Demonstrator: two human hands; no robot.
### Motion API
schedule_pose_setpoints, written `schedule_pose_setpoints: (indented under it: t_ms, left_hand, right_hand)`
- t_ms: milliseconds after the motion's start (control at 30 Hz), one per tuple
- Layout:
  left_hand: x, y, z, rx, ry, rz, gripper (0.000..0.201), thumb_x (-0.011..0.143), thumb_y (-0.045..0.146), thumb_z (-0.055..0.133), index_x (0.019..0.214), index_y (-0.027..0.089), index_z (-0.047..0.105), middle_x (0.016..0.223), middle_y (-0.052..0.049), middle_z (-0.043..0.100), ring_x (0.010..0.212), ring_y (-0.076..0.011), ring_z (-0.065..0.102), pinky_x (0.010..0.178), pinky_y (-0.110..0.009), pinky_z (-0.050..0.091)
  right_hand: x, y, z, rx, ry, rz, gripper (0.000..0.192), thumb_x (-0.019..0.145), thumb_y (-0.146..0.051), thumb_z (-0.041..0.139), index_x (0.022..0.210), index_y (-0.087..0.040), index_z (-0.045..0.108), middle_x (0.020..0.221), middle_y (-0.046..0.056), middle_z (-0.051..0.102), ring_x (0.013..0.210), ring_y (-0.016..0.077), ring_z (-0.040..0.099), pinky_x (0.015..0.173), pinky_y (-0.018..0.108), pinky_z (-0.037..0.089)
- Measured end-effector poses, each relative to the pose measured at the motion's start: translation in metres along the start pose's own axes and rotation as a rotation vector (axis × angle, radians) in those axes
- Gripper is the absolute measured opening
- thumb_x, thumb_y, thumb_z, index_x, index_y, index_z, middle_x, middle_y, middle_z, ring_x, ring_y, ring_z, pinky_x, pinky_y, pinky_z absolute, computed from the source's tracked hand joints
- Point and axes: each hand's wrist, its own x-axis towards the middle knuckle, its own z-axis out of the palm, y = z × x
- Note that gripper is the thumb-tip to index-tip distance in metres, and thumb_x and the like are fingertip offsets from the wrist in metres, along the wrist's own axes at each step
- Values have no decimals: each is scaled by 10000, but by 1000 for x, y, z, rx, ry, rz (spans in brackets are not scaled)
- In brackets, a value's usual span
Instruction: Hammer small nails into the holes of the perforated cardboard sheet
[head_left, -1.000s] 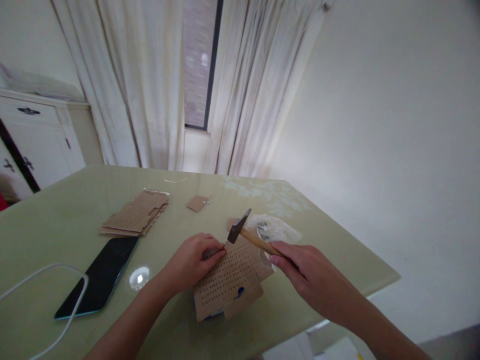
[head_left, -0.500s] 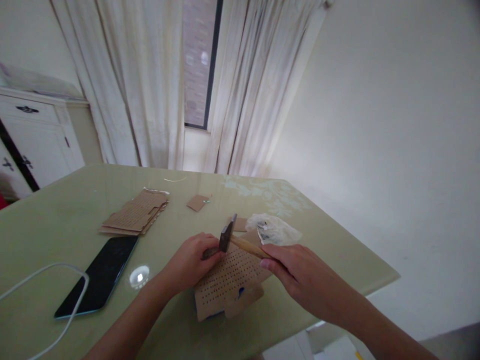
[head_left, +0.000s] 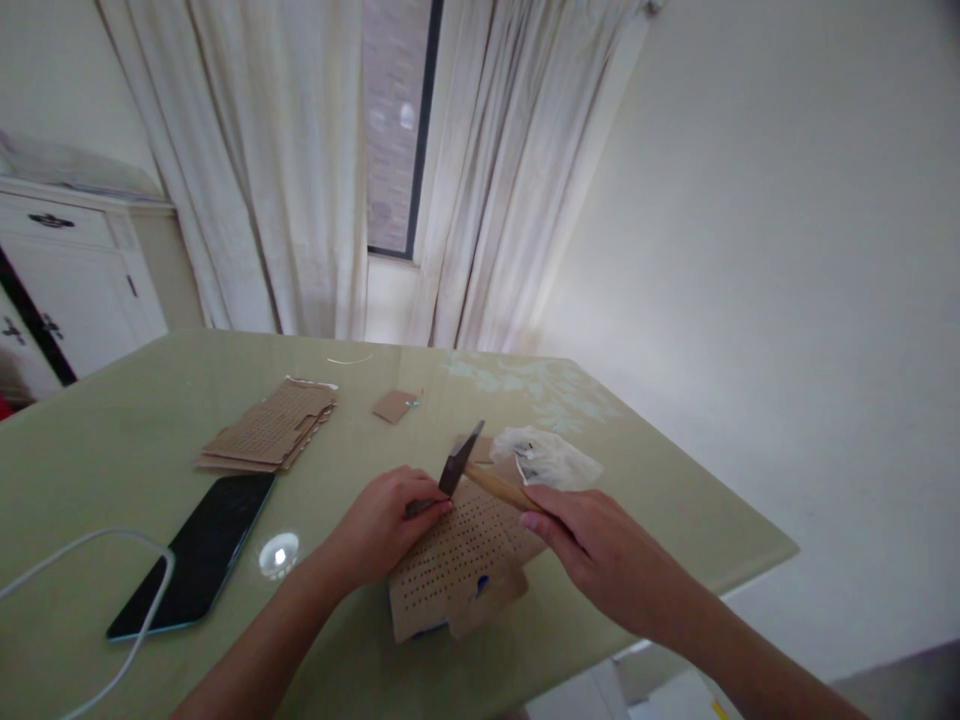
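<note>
Hammer (head_left: pixel 480 474) in the right hand (head_left: pixel 600 535), a person leans into close work over a sheet of punched cardboard (head_left: pixel 461 560) toward the near edge of a pale green table (head_left: pixel 660 480). The right fingers wrap around the wooden handle (head_left: pixel 510 491), while the dark head (head_left: pixel 455 468) tilts with its lower end just beside the left fingertips; whether it touches anything there cannot be told. The left hand (head_left: pixel 386 525) lies at the sheet's left border, thumb and forefinger pinched narrowly on a small dark piece (head_left: pixel 416 508), mostly hidden from view. The cardboard, lined with rows of small holes, shows a notch with a blue spot on the side facing the near edge; what lies beneath it is too shadowed to make out. Just beyond the sheet, on the side of the table's right edge, sits a crumpled clear plastic bag (head_left: pixel 555 458), with a scrap of brown card (head_left: pixel 480 450) partly behind the hammer. A smaller card (head_left: pixel 394 406) lies nearer the middle of the far edge. Toward the table's far left corner rests a stack of cardboard sheets (head_left: pixel 270 425), with a black-screened phone (head_left: pixel 206 550) just beside it, nearer the person, and a white cable (head_left: pixel 124 533) looping across the phone.
</note>
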Motion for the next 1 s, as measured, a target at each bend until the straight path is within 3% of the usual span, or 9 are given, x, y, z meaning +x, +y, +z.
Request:
schedule_pose_setpoints:
  t_ms: [200,467,667,867,1000]
  left_hand:
    - [0,-2,2,-27,11,-6,224,1020,363,639,974,241,821,1000,-43,812,965,-233,703,897,-356,492]
    - [0,1,2,-125,30,-106,241,995,415,650,983,237,812,1012,-44,828,949,-237,734,858,-336,520]
    - [0,-1,2,-116,25,-99,244,996,410,640,980,242,815,1020,-41,829,978,-245,731,883,-343,510]
    - [0,1,0,-135,15,-113,235,984,363,620,934,240,813,970,-32,830,937,-245,727,841,-337,499]
    - [0,1,0,-127,15,-97,242,985,383,624,948,242,818,991,-38,834,958,-248,727,876,-346,502]
  right_hand:
    - [1,-6,-20,99,12,58,302,1121,-371,465,995,-233,701,844,36,740,812,229,695,720,329,434]
    - [-1,4,-3,72,-27,46,313,1118,-387,469,1081,-229,737,888,59,771,857,251,720,783,352,476]
    - [2,0,-11,97,20,64,299,1109,-369,476,1005,-225,716,870,55,755,838,245,708,747,334,456]
    - [3,4,-1,39,-1,14,304,1099,-376,484,1051,-231,746,888,68,775,866,259,717,786,346,481]
    - [2,1,-9,65,12,37,315,1111,-387,471,1010,-235,728,848,46,756,826,245,712,745,336,466]
